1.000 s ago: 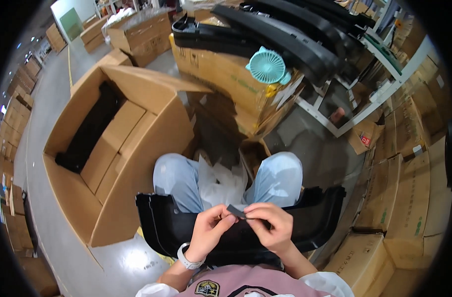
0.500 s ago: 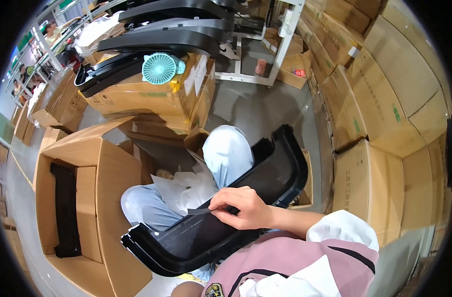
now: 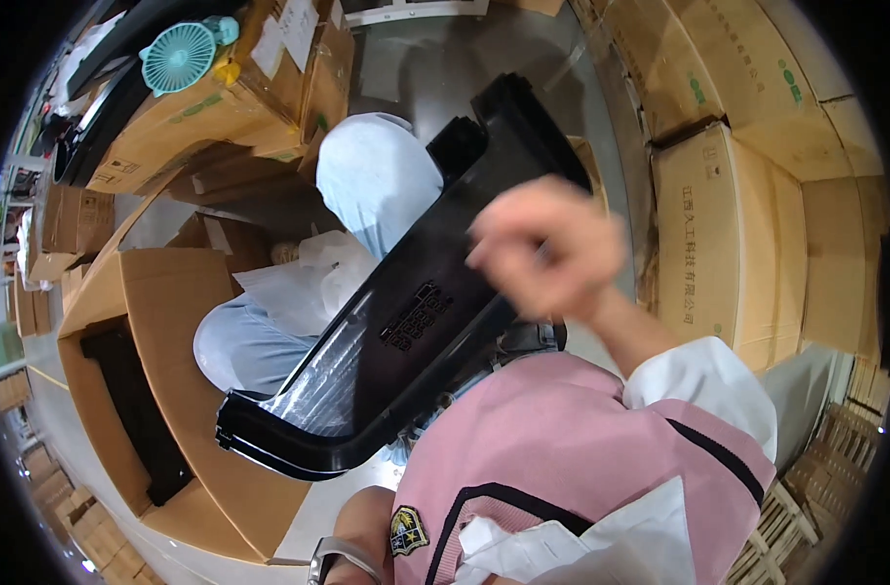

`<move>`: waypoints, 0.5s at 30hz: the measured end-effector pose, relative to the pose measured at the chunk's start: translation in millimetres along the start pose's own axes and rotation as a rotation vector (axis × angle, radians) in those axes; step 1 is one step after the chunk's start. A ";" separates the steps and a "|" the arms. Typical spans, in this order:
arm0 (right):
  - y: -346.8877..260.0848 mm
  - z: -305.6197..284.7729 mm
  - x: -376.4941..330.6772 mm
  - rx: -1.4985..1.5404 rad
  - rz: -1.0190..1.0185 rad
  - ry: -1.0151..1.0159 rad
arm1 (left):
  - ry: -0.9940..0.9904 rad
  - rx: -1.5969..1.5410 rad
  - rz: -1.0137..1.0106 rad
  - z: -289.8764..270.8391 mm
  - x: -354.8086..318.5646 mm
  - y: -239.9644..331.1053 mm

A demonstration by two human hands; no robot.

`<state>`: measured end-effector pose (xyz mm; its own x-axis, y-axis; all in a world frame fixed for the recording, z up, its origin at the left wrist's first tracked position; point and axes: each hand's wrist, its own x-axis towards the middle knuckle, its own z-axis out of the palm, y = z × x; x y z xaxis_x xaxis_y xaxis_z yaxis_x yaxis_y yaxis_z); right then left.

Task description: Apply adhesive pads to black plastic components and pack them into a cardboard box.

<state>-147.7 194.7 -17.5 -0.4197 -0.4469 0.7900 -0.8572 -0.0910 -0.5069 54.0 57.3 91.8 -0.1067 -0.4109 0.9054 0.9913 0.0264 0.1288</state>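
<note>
A long black plastic trim part with bent ends lies slantwise across my lap. Its glossy surface reflects light near the lower left end and shows small moulded shapes in the middle. Over its right half hovers my right hand, smeared by motion. Its fingers look curled, but whether they hold anything cannot be made out. Of my left arm, only a bit of skin and a light metal watch show at the lower edge; the left hand itself is outside the picture.
An open carton with a dark part inside stands on the left. White wrapping sheets lie between my knees. A turquoise fan sits on a carton at the far left. Stacked cartons line the right side.
The view has shifted, bringing the fan farther left. My right hand has moved up and right, off the middle of the black part. The dark strip it pinched no longer shows.
</note>
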 end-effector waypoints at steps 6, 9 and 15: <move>133.6 -105.7 -93.2 0.111 0.961 0.727 | -0.095 -0.121 -0.166 11.8 0.1 -29.4; 214.2 -114.8 -229.5 0.303 1.451 0.796 | -0.108 -0.146 -0.260 25.8 -7.3 -50.5; 251.0 -39.0 -311.3 0.600 1.759 0.056 | -0.223 -0.231 -0.430 29.4 -12.5 -80.5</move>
<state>-243.8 345.8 -377.2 -0.6162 -0.3394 -0.7107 0.7217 0.1181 -0.6821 -26.7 87.1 82.0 -0.4956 -0.1366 0.8577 0.8430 -0.3133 0.4372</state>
